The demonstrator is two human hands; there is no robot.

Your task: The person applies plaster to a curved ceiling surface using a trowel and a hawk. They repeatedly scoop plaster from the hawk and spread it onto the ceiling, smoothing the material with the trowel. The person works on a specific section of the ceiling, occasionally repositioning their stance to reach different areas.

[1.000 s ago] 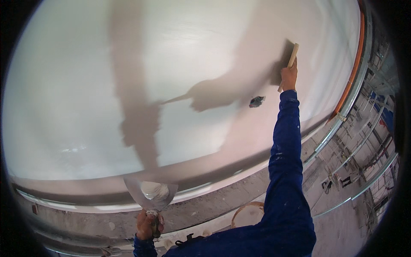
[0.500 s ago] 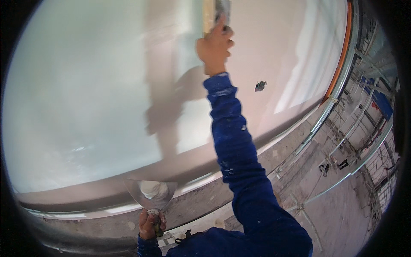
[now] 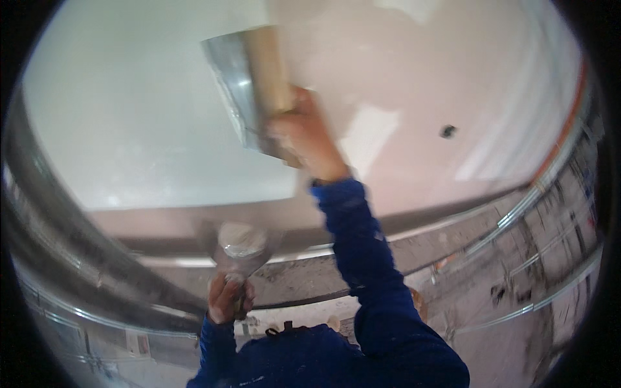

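Head camera tilts up, near the ceiling.

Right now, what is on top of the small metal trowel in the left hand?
A pale lump of plaster sits on the small metal trowel held by the left hand. The blade under the lump and the handle inside the fist are covered.

Overhead, a smooth white plastered ceiling, pinkish toward the right, with 1 small dark hole. Along the right rim, an orange pipe. Below, grey metal scaffold rails and a dusty concrete floor. Soft daylight patches across the plaster.
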